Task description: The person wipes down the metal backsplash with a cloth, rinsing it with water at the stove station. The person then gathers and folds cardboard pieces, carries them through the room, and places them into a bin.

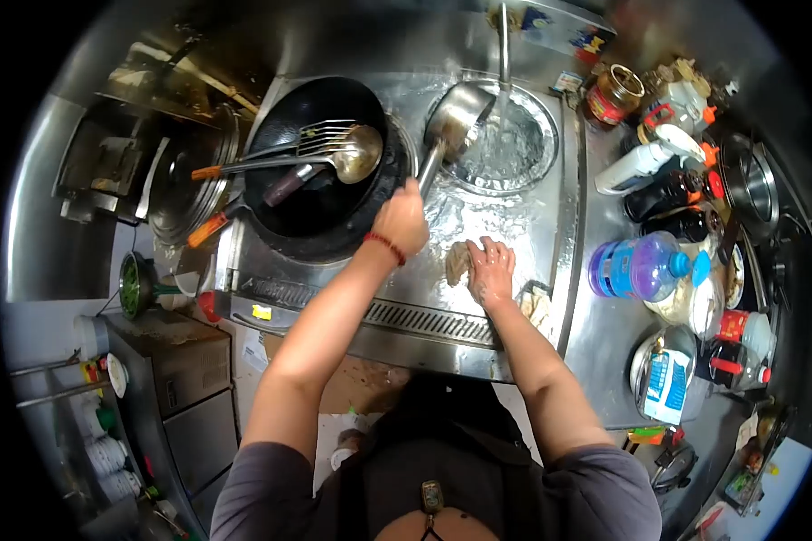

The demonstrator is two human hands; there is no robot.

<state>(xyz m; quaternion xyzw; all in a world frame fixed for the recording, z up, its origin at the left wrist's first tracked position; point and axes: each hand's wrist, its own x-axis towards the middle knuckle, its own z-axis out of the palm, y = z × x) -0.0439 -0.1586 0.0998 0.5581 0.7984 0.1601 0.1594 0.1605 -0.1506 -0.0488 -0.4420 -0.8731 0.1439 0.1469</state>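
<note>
My left hand (401, 221), with a red bead bracelet at the wrist, is closed round the handle of a deep steel water ladle (456, 115). The ladle's bowl is tilted at the left rim of a round metal basin (550, 167), where water runs from a tap (504, 45). Lower down, my right hand (493, 272) presses on the wet steel stove top (537, 221). A brownish rag (458, 263) is bunched at its thumb side, partly under the hand.
Left of the ladle a black wok (289, 104) holds a slotted turner (325, 137), a second ladle (358, 155) and other handled tools. Bottles, including a purple one (636, 268), and jars crowd the right counter. A slotted drain (406, 317) runs along the front edge.
</note>
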